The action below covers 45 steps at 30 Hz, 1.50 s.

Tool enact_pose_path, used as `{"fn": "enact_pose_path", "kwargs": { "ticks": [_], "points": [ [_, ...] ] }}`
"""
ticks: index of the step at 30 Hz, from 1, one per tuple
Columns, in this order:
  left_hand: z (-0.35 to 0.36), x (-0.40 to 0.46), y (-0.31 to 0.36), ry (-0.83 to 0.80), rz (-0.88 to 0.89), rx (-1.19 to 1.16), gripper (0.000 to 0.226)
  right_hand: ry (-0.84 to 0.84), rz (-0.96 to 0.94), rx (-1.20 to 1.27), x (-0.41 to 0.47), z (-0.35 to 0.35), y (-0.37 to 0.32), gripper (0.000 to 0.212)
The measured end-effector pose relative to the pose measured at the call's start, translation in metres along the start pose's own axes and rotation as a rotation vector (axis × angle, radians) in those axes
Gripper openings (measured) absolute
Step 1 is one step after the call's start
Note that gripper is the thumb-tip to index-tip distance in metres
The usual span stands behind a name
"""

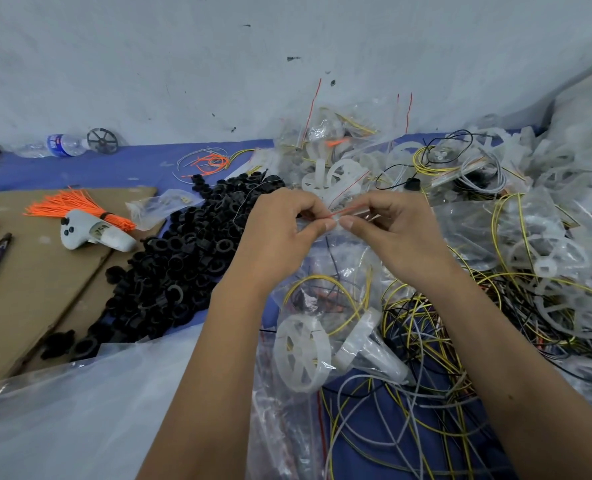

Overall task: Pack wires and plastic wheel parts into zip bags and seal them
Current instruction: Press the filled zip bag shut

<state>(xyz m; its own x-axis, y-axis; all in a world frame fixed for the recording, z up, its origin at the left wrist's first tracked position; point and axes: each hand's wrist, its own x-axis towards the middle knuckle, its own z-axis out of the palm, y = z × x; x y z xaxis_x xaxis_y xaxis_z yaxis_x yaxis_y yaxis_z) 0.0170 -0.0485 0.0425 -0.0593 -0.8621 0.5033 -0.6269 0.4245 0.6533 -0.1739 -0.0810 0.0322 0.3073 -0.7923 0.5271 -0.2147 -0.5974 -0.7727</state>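
The left hand [280, 223] and the right hand [388, 226] are held close together, thumbs almost touching, and both are pinched on the red-lined mouth of a clear zip bag [325, 306]. The mouth strip [343, 213] is seen to run across between the two hands, roughly parallel to the far edge of the surface [79, 168], rising slightly toward the right hand. The body of the bag hangs from that strip toward the near edge, so the load lies below and nearer than both hands.

Inside the bag, a white spoked wheel [301, 355] is visible at the bottom, with a second white part just beside it and a yellow wire loop [325, 299] above them. The contents appear to be in place; sealing is judged to be the step in hand. The closure is expected to be pressed along the strip's long axis, outward from the middle. Neither hand is clearly nearer to the seal.

To the left, a heap of black rings [183, 258] is spread beside cardboard [27, 289]. To the right and near, loose wires [426, 358] are tangled, with filled bags [339, 147] piled toward the far edge.
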Motion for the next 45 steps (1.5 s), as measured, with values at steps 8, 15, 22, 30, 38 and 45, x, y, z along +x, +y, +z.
{"fn": "enact_pose_path", "kwargs": {
  "ticks": [8, 15, 22, 30, 38, 45],
  "points": [
    [-0.012, -0.003, -0.007, -0.046, -0.052, 0.025, 0.005, 0.0, 0.035, 0.048, 0.0, -0.002, 0.002, 0.011],
    [-0.007, -0.002, -0.004, -0.1, 0.017, 0.123, 0.008, -0.009, 0.014, -0.087, 0.0, -0.001, 0.0, 0.01],
    [-0.002, -0.002, 0.001, -0.086, 0.048, 0.102, 0.003, -0.013, -0.042, -0.125, 0.0, 0.001, -0.003, 0.004],
    [-0.009, -0.004, -0.005, -0.003, 0.039, 0.104, 0.008, -0.001, -0.003, -0.15, 0.001, -0.005, -0.006, 0.003],
    [-0.004, -0.005, -0.011, -0.008, 0.017, 0.133, 0.011, -0.011, -0.104, -0.434, 0.002, -0.002, -0.005, 0.005],
    [0.001, -0.005, -0.006, -0.036, 0.056, 0.106, 0.009, -0.035, -0.163, -0.44, 0.001, 0.004, -0.003, 0.003]
  ]
}}
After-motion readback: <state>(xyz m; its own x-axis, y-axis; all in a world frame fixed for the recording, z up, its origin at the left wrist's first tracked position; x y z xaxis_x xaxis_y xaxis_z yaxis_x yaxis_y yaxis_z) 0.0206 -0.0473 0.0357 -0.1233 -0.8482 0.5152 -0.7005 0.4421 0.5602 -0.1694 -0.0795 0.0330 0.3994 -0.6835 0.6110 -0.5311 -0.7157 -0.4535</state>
